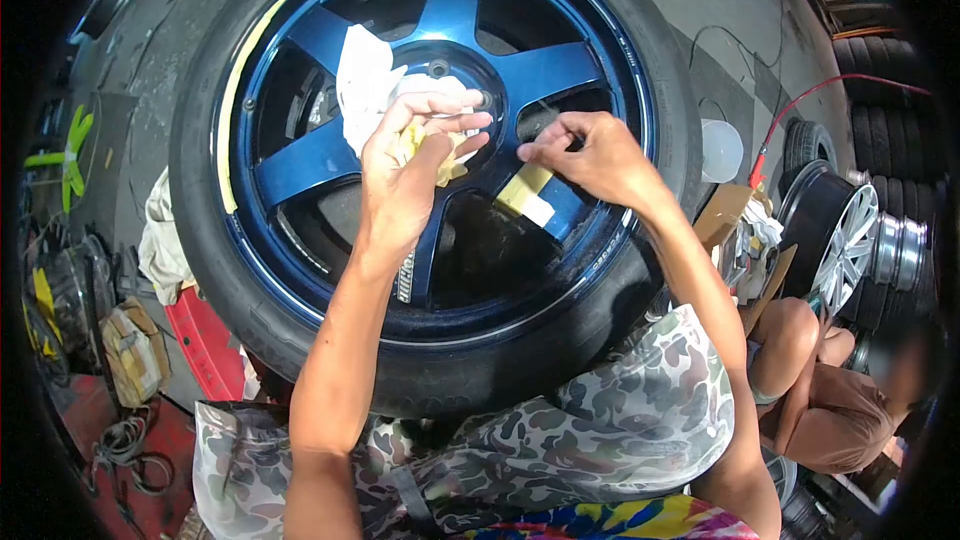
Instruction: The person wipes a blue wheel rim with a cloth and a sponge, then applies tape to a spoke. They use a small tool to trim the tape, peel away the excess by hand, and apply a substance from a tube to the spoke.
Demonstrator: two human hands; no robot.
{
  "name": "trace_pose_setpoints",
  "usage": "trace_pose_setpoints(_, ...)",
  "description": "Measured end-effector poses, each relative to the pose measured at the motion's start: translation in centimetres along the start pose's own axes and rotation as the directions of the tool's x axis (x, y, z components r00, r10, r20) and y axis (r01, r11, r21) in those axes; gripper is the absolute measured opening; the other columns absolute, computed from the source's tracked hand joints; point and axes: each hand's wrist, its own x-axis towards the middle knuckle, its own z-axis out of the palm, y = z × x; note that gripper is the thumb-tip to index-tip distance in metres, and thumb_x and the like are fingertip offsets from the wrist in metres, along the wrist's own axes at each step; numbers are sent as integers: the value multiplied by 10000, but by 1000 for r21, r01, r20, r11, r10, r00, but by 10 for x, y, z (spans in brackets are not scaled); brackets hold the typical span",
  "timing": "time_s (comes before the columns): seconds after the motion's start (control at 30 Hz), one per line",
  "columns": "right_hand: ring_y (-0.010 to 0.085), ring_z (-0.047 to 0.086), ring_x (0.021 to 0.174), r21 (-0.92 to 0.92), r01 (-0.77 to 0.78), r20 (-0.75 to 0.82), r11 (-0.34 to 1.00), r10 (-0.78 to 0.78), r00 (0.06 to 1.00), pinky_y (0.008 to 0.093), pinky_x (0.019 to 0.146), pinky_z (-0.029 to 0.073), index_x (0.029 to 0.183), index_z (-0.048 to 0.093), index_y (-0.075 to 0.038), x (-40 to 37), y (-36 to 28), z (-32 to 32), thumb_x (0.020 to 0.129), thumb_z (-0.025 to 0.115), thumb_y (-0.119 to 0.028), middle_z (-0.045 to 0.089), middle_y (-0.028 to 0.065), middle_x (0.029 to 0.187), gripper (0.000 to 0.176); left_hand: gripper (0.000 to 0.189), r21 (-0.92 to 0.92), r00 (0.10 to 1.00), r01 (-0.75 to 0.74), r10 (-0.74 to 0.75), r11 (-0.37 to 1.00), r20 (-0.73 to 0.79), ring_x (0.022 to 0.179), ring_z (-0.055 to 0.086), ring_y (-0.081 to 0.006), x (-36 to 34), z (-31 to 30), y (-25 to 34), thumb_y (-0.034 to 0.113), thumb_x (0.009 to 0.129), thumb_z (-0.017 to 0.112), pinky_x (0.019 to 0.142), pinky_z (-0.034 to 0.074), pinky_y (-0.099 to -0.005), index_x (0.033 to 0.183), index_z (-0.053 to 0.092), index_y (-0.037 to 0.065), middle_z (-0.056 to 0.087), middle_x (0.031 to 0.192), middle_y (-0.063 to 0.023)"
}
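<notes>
A blue spoked wheel [545, 72] with a black tyre [215, 270] lies flat before me. My left hand [415, 145], palm up over the hub, has its fingers curled round crumpled yellow tape [447, 168]. White crumpled cloth or paper [366, 80] lies just behind that hand. Over the right spoke, my right hand [595, 155] is closed with thumb and forefinger pinched; what they hold, if anything, is too small to make out. Below its fingertips a pale yellow strip [525, 187] with a white end rests on the spoke. Yellow tape [240, 70] runs along the left rim.
A white container [720, 150] stands right of the tyre. A red hose [790, 110], silver rims [850, 240] and stacked tyres [880, 65] are further right. Another person [835, 405] sits at lower right. A red panel [205, 345] and a boxy package [137, 350] are at left.
</notes>
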Motion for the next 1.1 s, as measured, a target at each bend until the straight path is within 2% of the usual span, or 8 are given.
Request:
trace_pose_setpoints(0.13, 241, 730, 717, -17, 43, -16, 999, -43, 999, 378, 710, 558, 869, 778, -14, 1, 2, 7, 892, 830, -293, 736, 141, 752, 286, 151, 111, 990, 37, -51, 993, 128, 791, 633, -166, 0, -21, -1, 58, 1036, 531, 713, 511, -308, 1055, 660, -18, 666, 890, -84)
trace_pose_setpoints(0.33, 486, 702, 842, -106, 142, -96, 984, -152, 984, 489, 769, 559, 820, 690, 42, 0, 6, 17, 887, 649, -147, 704, 289, 864, 205, 258, 168, 992, 98, -110, 981, 63, 723, 463, -50, -1, -11, 1, 238, 1070, 627, 648, 370, -231, 979, 725, 17, 588, 819, 24)
trace_pose_setpoints(0.4, 172, 616, 644, -217, 214, -134, 953, -246, 960, 388, 650, 512, 889, 698, 40, 3, 16, 19, 927, 733, -173, 644, 144, 680, 220, 291, 227, 993, 92, -106, 970, 52, 715, 451, -43, -2, -8, 1, 290, 1073, 639, 643, 369, -230, 970, 720, 30, 564, 807, 37)
trace_pose_setpoints(0.53, 163, 686, 776, -181, -21, -92, 983, 4, 996, 374, 730, 538, 939, 706, 56, 2, 31, 0, 982, 711, -213, 697, 139, 779, 272, 367, 282, 994, 59, -83, 958, 74, 675, 405, -22, -3, -9, 3, 408, 1073, 655, 599, 338, -214, 956, 699, 63, 491, 775, 67)
trace_pose_setpoints(0.73, 135, 673, 875, 110, 0, 110, 994, -12, 994, 329, 888, 536, 1029, 754, 41, 6, 33, -8, 1059, 668, -228, 748, 43, 894, 284, 341, 224, 973, 208, -225, 952, 53, 636, 369, -3, -3, -7, -1, 401, 1067, 666, 545, 300, -195, 968, 692, 76, 439, 727, 91)
trace_pose_setpoints(0.8, 84, 627, 743, 141, 80, 95, 987, -94, 991, 278, 729, 525, 1101, 770, 6, 11, 40, -2, 1074, 652, -261, 717, 12, 837, 293, 325, 233, 971, 213, -232, 949, 56, 632, 372, -3, -3, -8, 0, 384, 1070, 665, 546, 305, -196, 968, 695, 78, 440, 720, 92)
trace_pose_setpoints(0.9, 34, 368, 470, 378, -333, 432, 864, 154, 889, 255, 430, 283, 975, 734, -73, 14, 36, -1, 1088, 612, -311, 490, -62, 579, 291, 294, 247, 969, 215, -238, 945, 65, 627, 381, -3, -3, -8, 0, 352, 1070, 669, 548, 313, -200, 967, 701, 79, 448, 710, 91)
trace_pose_setpoints(1.1, 14, 324, 374, 392, -503, 525, 770, 262, 810, 226, 354, 212, 924, 687, -93, 15, 29, -5, 1088, 594, -269, 434, -77, 509, 258, 262, 265, 964, 228, -256, 937, 76, 631, 406, -8, -3, -6, 3, 315, 1058, 685, 550, 325, -208, 958, 721, 75, 479, 714, 87)
